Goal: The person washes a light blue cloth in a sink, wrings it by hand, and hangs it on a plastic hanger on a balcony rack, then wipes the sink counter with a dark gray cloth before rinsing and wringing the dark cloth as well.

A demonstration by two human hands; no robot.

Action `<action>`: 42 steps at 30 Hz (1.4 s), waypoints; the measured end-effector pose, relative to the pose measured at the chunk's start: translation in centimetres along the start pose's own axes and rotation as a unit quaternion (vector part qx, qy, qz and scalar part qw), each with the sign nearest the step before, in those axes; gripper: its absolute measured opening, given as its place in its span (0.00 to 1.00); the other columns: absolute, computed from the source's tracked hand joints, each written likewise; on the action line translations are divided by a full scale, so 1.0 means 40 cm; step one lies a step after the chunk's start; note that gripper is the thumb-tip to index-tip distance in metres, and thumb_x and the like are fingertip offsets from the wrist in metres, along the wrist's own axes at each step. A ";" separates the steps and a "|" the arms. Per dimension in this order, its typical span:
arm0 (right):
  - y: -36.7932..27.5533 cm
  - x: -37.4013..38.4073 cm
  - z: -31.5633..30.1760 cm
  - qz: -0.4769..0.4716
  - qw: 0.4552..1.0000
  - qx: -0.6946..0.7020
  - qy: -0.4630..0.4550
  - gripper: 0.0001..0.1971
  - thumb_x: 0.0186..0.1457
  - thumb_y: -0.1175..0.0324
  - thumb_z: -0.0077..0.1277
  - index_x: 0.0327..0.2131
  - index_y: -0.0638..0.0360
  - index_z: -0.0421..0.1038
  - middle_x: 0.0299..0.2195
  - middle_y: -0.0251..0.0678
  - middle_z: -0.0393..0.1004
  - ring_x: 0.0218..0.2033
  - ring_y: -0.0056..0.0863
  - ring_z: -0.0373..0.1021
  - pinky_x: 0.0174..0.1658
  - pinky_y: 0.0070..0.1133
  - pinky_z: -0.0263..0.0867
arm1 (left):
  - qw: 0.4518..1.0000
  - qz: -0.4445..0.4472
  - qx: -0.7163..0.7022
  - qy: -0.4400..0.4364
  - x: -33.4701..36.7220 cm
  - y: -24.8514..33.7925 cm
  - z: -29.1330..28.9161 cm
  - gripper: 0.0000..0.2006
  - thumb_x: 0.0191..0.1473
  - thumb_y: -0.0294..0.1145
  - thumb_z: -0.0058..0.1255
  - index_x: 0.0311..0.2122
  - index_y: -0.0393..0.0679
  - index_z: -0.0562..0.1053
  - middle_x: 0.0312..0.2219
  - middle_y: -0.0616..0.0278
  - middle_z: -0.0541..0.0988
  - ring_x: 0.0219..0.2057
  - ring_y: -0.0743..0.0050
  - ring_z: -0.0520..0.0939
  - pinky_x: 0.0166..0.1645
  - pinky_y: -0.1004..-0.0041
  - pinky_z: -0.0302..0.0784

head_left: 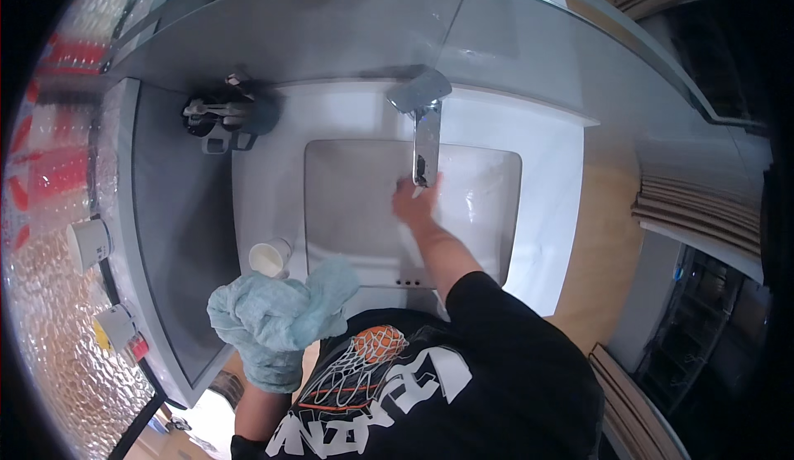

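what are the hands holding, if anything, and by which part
The pale blue-green cloth is bunched around the left hand, hiding whether or where it is gripped. The right hand, partly hidden by the faucet, shows nothing held.

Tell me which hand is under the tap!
It's the right hand, the bare one at the metal tap, over the sink. The left hand is different: a pale blue-green towel hides it.
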State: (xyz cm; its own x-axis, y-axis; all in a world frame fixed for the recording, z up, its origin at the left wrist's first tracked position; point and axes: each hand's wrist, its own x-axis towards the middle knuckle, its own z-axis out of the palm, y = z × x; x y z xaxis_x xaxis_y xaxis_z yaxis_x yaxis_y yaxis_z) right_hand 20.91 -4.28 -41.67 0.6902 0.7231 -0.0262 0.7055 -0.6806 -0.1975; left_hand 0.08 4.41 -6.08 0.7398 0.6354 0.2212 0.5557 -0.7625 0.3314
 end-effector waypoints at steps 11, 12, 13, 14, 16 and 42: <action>0.064 0.078 -0.142 0.016 0.909 0.071 -0.411 0.27 0.56 0.44 0.36 0.53 0.49 0.65 0.58 0.30 0.60 0.61 0.39 0.50 0.61 0.50 0.38 | 0.996 -0.057 -0.043 -0.050 -0.051 -0.026 0.035 0.14 0.44 0.29 0.61 0.38 0.42 0.72 0.36 0.62 0.77 0.35 0.71 0.76 0.43 0.72 0.71; 0.080 0.050 -0.123 -0.032 0.963 0.010 -0.266 0.27 0.57 0.45 0.35 0.53 0.48 0.65 0.58 0.31 0.59 0.61 0.41 0.50 0.60 0.53 0.37 | 0.995 -0.054 -0.054 -0.056 -0.041 -0.024 0.040 0.14 0.44 0.29 0.60 0.38 0.41 0.72 0.36 0.62 0.77 0.35 0.71 0.76 0.44 0.71 0.71; 0.080 0.030 -0.080 -0.090 0.988 -0.053 -0.112 0.26 0.57 0.46 0.34 0.54 0.48 0.65 0.58 0.33 0.59 0.61 0.42 0.49 0.60 0.56 0.35 | 0.994 -0.058 -0.065 -0.060 -0.038 -0.021 0.048 0.14 0.44 0.29 0.60 0.38 0.41 0.72 0.36 0.62 0.76 0.36 0.70 0.76 0.44 0.71 0.71; 0.059 0.016 -0.035 -0.074 0.983 -0.035 -0.162 0.26 0.57 0.47 0.35 0.55 0.47 0.63 0.59 0.33 0.57 0.62 0.43 0.48 0.60 0.56 0.35 | 0.992 -0.070 -0.080 -0.067 -0.035 -0.020 0.053 0.15 0.45 0.29 0.60 0.39 0.41 0.72 0.37 0.62 0.76 0.36 0.70 0.76 0.44 0.70 0.71; -0.040 0.002 -0.011 -0.095 0.975 0.041 -0.198 0.27 0.55 0.51 0.40 0.56 0.53 0.61 0.58 0.37 0.59 0.60 0.44 0.52 0.60 0.51 0.40 | 0.983 -0.109 -0.125 -0.080 -0.046 -0.016 0.053 0.15 0.45 0.30 0.60 0.39 0.40 0.71 0.38 0.62 0.76 0.36 0.70 0.76 0.45 0.70 0.70; 0.074 0.041 -0.144 -0.149 0.962 -0.097 -0.209 0.26 0.57 0.50 0.40 0.58 0.44 0.59 0.63 0.43 0.48 0.67 0.48 0.34 0.62 0.53 0.28 | 0.998 0.038 -0.012 0.046 -0.057 0.064 -0.049 0.13 0.22 0.36 0.63 0.21 0.56 0.74 0.20 0.73 0.71 0.23 0.70 0.73 0.30 0.66 0.61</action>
State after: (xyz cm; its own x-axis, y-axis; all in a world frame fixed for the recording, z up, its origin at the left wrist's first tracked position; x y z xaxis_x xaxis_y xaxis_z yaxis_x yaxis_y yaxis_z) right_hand 25.07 -5.81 -36.66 0.3556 0.8464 -0.3964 0.9069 -0.4150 -0.0727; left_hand -0.92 1.24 -3.93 0.7407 0.5859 0.3288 0.4903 -0.8060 0.3316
